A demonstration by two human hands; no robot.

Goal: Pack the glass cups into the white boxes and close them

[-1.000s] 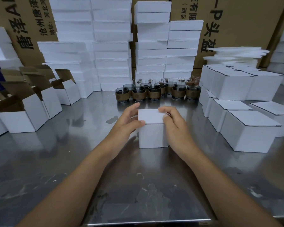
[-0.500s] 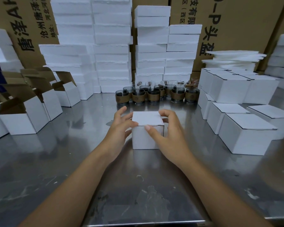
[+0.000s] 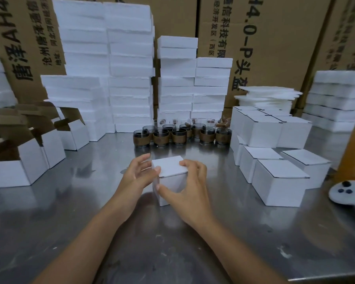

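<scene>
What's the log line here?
box: lid down | left hand: holds box | right hand: grips box | cups: unpacked, behind box

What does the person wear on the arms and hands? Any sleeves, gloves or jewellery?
The left hand and right hand are bare: no gloves, rings or watch show. Both forearms are bare too, with no sleeve in view.

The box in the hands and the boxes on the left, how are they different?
The held box has its lid shut flat; the left boxes stand open with brown flaps up. The held box is gripped by the left hand and right hand; the left boxes sit untouched. Both are white cardboard outside.
</scene>
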